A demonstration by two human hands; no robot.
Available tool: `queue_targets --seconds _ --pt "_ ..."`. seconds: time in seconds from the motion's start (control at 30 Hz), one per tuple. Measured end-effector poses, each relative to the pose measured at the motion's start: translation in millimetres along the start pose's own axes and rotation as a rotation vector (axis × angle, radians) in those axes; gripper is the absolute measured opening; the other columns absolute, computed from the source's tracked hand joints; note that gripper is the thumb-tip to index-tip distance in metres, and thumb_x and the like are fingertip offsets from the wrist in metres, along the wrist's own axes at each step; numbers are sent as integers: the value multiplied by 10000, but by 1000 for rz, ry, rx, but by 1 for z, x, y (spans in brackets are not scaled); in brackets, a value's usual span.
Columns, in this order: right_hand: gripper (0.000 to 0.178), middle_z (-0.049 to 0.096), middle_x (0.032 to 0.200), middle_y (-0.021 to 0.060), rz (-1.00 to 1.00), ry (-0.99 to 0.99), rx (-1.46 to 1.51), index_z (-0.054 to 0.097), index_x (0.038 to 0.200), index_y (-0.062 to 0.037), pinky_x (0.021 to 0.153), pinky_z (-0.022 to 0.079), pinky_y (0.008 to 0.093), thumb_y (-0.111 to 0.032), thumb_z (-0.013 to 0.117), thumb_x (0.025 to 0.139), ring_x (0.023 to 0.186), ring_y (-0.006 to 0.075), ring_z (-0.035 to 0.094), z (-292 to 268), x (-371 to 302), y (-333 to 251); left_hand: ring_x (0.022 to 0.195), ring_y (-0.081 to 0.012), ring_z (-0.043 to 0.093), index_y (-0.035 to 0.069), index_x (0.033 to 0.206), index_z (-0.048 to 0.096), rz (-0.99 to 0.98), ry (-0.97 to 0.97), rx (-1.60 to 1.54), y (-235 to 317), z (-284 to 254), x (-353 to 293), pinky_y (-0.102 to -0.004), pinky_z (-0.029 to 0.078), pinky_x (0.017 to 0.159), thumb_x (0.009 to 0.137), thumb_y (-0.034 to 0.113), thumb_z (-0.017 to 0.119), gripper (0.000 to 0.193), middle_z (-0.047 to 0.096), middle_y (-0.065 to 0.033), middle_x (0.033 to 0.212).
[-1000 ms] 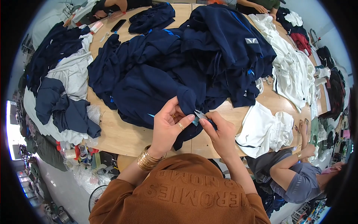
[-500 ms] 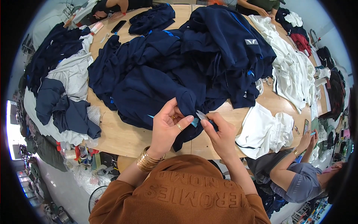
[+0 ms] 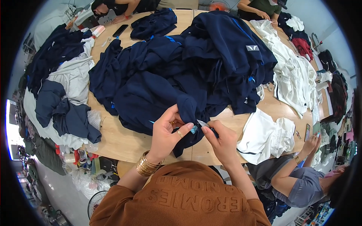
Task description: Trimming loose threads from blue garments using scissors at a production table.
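Note:
A navy garment (image 3: 145, 92) lies bunched on the table in front of me, one narrow part of it drawn toward me. My left hand (image 3: 166, 132) pinches that part between thumb and fingers, beside a small light-blue piece (image 3: 194, 129). In my right hand (image 3: 223, 138) is a pair of thread snips (image 3: 203, 123), mostly hidden by the fingers. Their pointed metal tip faces left, close against the pinched cloth. Whether the blades are apart or together I cannot tell.
More navy clothing (image 3: 230, 41) is heaped beyond my hands. White shorts (image 3: 266, 135) lie right, with further white garments (image 3: 292, 71) behind. Grey and navy clothes (image 3: 71, 83) cover the left side. A phone (image 3: 120, 30) rests at the back. A co-worker (image 3: 298, 180) sits at right; others work across the table.
The view has shifted slightly. My hands keep their hold on the garment and the snips, with the tip still at the cloth. The co-worker's hands at right have moved a little.

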State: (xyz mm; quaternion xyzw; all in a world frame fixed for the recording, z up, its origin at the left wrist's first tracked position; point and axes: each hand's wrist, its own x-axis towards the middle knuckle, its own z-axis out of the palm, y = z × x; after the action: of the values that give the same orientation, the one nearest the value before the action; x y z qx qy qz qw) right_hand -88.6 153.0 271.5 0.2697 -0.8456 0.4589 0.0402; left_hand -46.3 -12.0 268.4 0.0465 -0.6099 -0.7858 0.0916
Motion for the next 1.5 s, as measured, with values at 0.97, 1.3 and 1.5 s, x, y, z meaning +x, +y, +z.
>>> queue_targets --seconds 0.97,1.3,1.5 --pt "189 522 595 62 166 20 173 573 859 -29 479 384 243 -199 650 828 498 134 481 1 -2 0 922 -119 559 35 1289 412 -295 61 -423 9 -4 1 -255 468 809 830 -37 555 486 565 -70 1070" --pt "301 558 675 55 133 -71 285 579 916 -30 529 412 234 -258 707 767 572 125 516 0 1 0 879 -112 577 43 1288 392 -252 25 -463 9 -5 -1 -258 486 793 828 -29 582 504 569 -58 977" --pt "331 559 685 59 34 -18 120 588 928 -44 517 419 266 -299 708 754 579 177 535 0 2 -3 843 -103 569 45 1305 368 -324 28 -562 7 -7 -1 -257 483 777 821 -18 597 538 551 -33 887"
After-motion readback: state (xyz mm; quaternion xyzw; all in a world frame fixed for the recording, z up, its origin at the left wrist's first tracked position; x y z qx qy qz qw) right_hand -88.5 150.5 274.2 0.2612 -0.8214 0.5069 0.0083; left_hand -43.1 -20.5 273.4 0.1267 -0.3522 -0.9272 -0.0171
